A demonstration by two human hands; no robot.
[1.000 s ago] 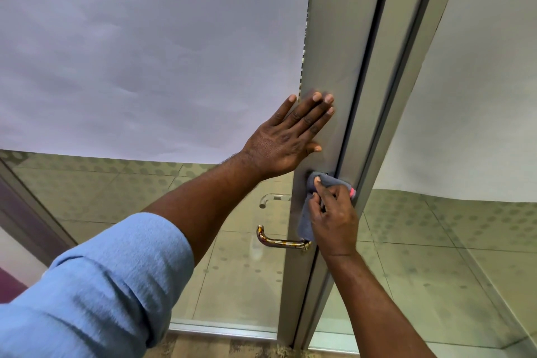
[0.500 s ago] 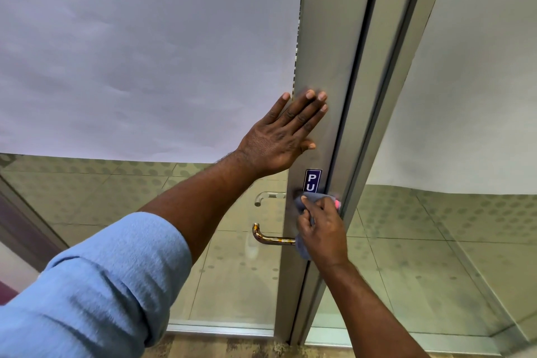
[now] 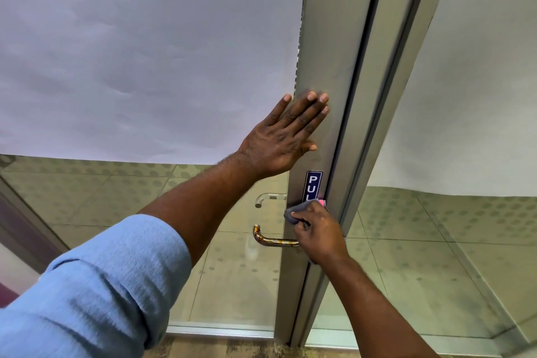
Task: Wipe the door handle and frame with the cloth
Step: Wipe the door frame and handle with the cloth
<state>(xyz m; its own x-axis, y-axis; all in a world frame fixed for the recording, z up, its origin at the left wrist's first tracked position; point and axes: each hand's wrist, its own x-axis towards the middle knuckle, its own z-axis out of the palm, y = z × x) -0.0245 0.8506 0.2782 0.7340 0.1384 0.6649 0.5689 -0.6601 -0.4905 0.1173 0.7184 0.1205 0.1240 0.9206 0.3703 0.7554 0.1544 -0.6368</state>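
Since the earlier frames the right hand has slid down the metal door frame, uncovering more of the blue sign: a second ago the cloth hid it completely, and now the white letters "PUL" show.

Nearest the camera, the rolled-up light blue sleeve covers the left upper arm at the lower left, with the bare forearm reaching up and to the right. The bare right forearm rises from the bottom right edge toward the middle of the door.

Farther along, the right hand is curled shut around the bunched grey cloth, which has a pink edge showing at its top. It presses the cloth against the grey aluminium door frame, just below the narrow blue rectangular sign and just above the root of the curved brass-coloured door handle. The cloth covers the bottom of the sign. The hand overlaps the inner end of the handle; whether it touches it cannot be told.

Higher up, the left hand lies flat and open, holding nothing, its fingers spread, with the fingertips on the frame and the palm over the edge of the frosted glass panel.

Beyond the clear lower glass, a second, silver handle shows on the far side of the door, above a floor of pale tiles with dotted patches.
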